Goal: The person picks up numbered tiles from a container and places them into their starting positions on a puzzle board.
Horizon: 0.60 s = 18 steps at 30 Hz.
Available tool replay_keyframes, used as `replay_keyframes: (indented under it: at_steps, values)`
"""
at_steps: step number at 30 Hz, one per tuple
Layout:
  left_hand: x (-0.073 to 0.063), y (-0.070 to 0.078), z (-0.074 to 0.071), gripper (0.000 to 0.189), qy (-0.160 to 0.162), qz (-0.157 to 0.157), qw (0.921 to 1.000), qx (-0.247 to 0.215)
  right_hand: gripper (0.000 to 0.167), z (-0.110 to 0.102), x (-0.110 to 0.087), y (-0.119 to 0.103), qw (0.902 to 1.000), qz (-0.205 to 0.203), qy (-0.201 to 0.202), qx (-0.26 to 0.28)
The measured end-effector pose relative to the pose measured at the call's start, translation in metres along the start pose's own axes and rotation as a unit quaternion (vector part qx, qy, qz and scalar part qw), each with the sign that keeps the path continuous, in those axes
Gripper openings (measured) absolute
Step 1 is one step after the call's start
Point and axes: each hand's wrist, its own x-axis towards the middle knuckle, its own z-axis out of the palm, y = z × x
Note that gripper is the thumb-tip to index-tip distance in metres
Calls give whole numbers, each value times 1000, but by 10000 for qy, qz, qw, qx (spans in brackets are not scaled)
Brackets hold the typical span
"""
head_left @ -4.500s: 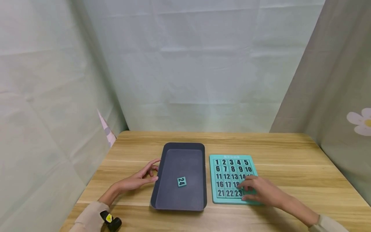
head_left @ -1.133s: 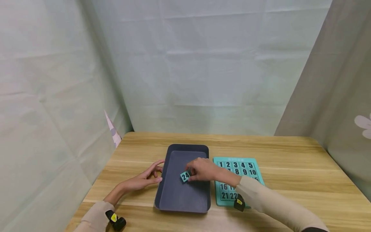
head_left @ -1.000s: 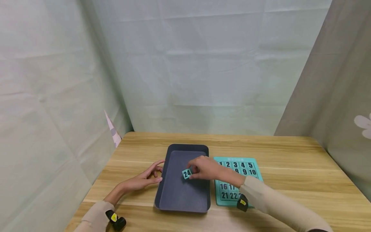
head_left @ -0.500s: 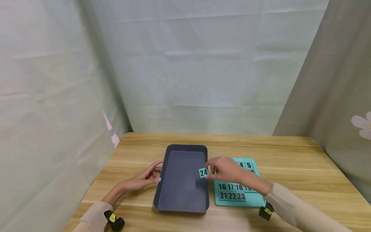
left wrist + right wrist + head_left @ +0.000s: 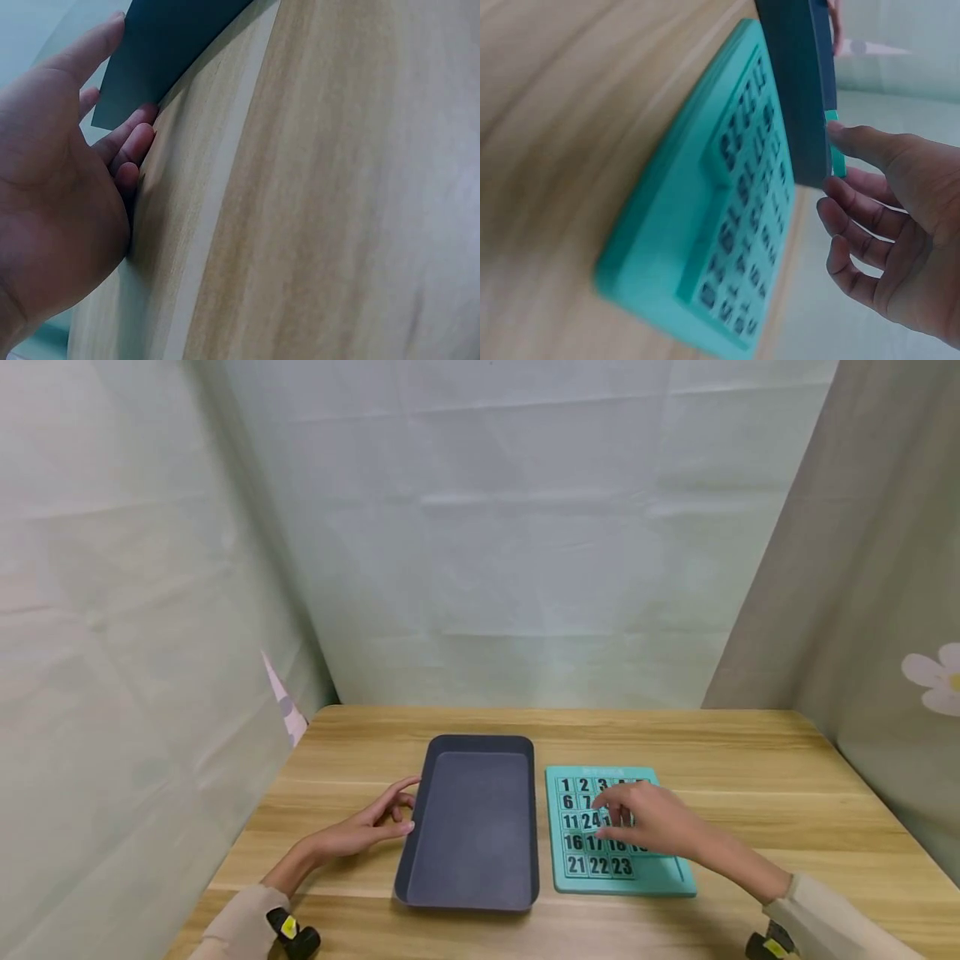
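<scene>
A teal number tile marked 24 [image 5: 591, 821] is pinched between the thumb and fingers of my right hand [image 5: 656, 818]. It hovers over the teal number board [image 5: 660, 881], overlapping the 12 in the head view. In the right wrist view the tile [image 5: 839, 160] appears edge-on, raised above the board. Numbered tiles fill the board in rows, with a bare recess right of 23; my right hand hides several at the right. My left hand [image 5: 356, 831] rests beside the dark grey tray [image 5: 480, 835], thumb and fingertips at its left wall, fingers loosely extended.
Tray and board lie side by side on the wooden table [image 5: 750, 777], a narrow strip of wood between them. Pale fabric [image 5: 540, 552] hangs behind the table and at both sides. Each wrist wears a small black camera [image 5: 300, 939].
My right hand took the 24 tile from the tray, lifted it and carried it rightward over the board. The left hand stays at the tray's left side.
</scene>
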Motion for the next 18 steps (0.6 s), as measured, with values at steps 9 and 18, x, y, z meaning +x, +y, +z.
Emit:
replay_keyframes:
  at_steps: [9, 18]
  values:
    - [4, -1, -2, 70, -31, 278, 9996, 67, 32, 1, -30, 13, 9990, 287, -160, 291]
    - [4, 0, -2, 70, -34, 56, 9999, 87, 30, 9, -50, 23, 9999, -37, 90, 79]
